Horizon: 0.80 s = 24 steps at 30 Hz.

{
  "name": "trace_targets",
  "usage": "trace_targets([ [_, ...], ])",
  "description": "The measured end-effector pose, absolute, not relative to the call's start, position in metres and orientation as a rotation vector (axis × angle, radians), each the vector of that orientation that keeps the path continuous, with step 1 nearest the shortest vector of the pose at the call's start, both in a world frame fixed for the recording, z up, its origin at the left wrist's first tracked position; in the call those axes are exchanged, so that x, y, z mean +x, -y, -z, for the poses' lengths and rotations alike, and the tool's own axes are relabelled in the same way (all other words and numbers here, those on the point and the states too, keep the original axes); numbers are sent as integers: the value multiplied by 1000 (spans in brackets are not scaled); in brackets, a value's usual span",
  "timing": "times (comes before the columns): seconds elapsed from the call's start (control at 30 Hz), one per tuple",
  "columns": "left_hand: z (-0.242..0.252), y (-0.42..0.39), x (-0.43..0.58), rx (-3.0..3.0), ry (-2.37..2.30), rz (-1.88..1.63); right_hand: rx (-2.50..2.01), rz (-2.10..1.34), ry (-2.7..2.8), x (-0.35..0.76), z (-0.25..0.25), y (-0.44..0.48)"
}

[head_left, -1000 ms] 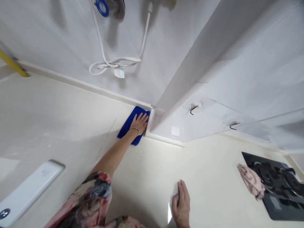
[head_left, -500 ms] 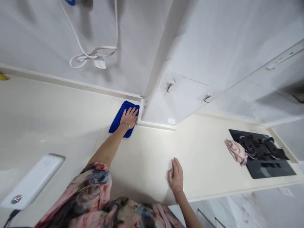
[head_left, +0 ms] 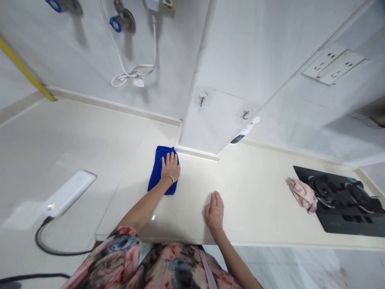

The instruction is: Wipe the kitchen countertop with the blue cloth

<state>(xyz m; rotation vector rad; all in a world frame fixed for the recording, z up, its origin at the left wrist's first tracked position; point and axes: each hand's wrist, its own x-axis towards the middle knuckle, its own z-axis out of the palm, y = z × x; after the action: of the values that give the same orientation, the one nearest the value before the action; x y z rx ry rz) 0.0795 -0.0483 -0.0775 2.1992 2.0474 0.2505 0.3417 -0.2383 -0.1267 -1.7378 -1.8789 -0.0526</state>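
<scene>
A blue cloth (head_left: pixel 155 171) lies flat on the cream countertop (head_left: pixel 252 192), just in front of the foot of the wall's corner. My left hand (head_left: pixel 171 166) presses on it palm down, fingers spread, with a thin bracelet at the wrist. To the right, my right hand (head_left: pixel 214 212) rests on the bare counter near its front edge. Its fingers lie stretched out and close beside one another, and nothing shows in it.
A white device (head_left: pixel 70 192) with a black cable lies at the left. On the right, a pink cloth (head_left: pixel 301 194) touches a black gas hob (head_left: pixel 345 208). Wall hooks (head_left: pixel 202 99), blue-handled valves (head_left: pixel 120 23), a hanging white cord (head_left: pixel 120 56) and a yellow pipe (head_left: pixel 25 70) are behind.
My left hand and the blue cloth have moved back from the wall corner, nearer to me. The view has shifted, showing the valves, yellow pipe and sockets. My right hand still rests on the counter.
</scene>
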Motion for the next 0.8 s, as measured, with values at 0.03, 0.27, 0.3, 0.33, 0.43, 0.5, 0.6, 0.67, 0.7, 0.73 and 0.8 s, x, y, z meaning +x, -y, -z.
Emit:
trace_targets([
  [0.03, 78, 50, 88, 2187, -2073, -253, -1714, 50, 1873, 342, 128, 237],
  [0.27, 73, 58, 171, 2270, -1952, -187, -1524, -192, 1808, 383, 118, 250],
  [0.3, 73, 61, 188, 2297, -1899, -188, -1548, -229, 1774, 397, 114, 256],
  [0.33, 73, 66, 207, 2321, -1845, -189, -1581, -244, 1727, 412, 110, 263],
  [0.43, 75, 89, 270, 2407, -1636, -195, -1687, -207, 1534, 461, 100, 283],
  [0.5, 79, 113, 313, 2484, -1440, -216, -1740, -176, 1425, 490, 94, 293],
  [0.6, 87, 154, 365, 2589, -1098, -268, -1815, -133, 1305, 523, 88, 305],
  [0.67, 90, 175, 385, 2631, -898, -299, -1891, -105, 1214, 538, 88, 312],
  [0.7, 91, 182, 389, 2636, -836, -301, -1930, -97, 1177, 544, 90, 315],
  [0.73, 91, 186, 390, 2633, -792, -294, -1964, -96, 1157, 548, 93, 318],
  [0.8, 90, 189, 381, 2614, -755, -268, -1999, -76, 1181, 552, 103, 321],
])
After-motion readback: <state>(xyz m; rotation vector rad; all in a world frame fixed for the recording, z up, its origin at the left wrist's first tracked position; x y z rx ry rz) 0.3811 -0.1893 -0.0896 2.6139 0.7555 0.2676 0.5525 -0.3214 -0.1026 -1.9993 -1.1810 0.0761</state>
